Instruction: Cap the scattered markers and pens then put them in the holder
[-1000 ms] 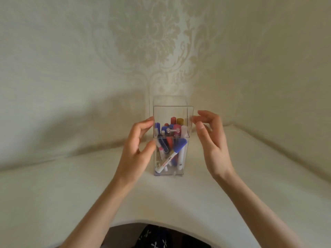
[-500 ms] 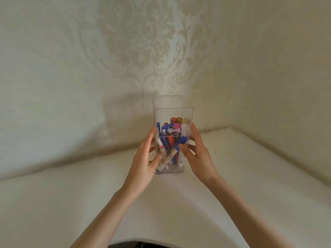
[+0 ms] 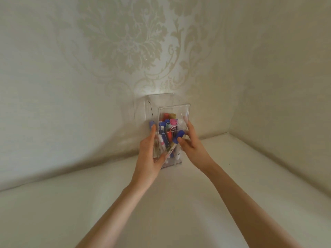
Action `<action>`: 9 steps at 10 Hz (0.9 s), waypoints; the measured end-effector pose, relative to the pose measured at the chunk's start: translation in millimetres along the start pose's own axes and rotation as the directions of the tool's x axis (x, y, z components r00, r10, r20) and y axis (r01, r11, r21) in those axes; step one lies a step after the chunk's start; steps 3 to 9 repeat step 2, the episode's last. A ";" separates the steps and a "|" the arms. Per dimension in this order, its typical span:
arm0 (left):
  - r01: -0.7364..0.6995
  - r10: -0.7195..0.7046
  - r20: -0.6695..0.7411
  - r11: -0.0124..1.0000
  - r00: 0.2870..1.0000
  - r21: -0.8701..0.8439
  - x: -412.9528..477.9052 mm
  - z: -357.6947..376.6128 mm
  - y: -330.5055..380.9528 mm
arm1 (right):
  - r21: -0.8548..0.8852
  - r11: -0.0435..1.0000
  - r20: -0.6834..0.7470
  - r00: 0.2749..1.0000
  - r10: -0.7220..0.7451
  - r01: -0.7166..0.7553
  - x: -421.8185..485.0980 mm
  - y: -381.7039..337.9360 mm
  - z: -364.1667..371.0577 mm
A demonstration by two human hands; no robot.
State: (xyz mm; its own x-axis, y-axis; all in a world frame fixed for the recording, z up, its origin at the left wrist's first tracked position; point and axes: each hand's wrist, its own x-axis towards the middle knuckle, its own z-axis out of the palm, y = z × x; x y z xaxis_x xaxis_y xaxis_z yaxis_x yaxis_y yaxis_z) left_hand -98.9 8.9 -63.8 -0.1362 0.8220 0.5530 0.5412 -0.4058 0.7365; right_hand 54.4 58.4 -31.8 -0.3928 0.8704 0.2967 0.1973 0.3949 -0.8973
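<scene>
A clear plastic holder (image 3: 172, 108) stands upright on the white table, close to the corner where the two walls meet. Several capped markers and pens (image 3: 170, 127) in blue, red, pink, gold and white fill it. My left hand (image 3: 150, 154) grips the holder's left side, thumb across the lower front. My right hand (image 3: 191, 144) grips its right side, fingers wrapped behind and thumb on the front by a blue cap. No loose pens show on the table.
The white table (image 3: 161, 203) spreads out in front of the holder. Patterned cream wallpaper (image 3: 125, 51) covers the back wall and a plain wall (image 3: 286, 86) closes the right side.
Both hands closed onto the holder's sides from being spread apart beside it. The holder has slid away from me, toward the wall corner.
</scene>
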 end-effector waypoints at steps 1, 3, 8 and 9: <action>0.041 -0.039 0.041 0.997 0.998 -0.064 -0.7 -5.3 3.8 | -0.012 1.000 -0.075 0.997 0.024 -0.025 -3.5 6.5 4.8; -0.003 0.004 0.050 1.000 0.999 -0.031 -11.4 -22.1 14.2 | 0.001 0.995 -0.247 0.964 0.100 -0.103 -24.2 8.8 7.3; -0.003 0.004 0.050 1.000 0.999 -0.031 -11.4 -22.1 14.2 | 0.001 0.995 -0.247 0.964 0.100 -0.103 -24.2 8.8 7.3; -0.003 0.004 0.050 1.000 0.999 -0.031 -11.4 -22.1 14.2 | 0.001 0.995 -0.247 0.964 0.100 -0.103 -24.2 8.8 7.3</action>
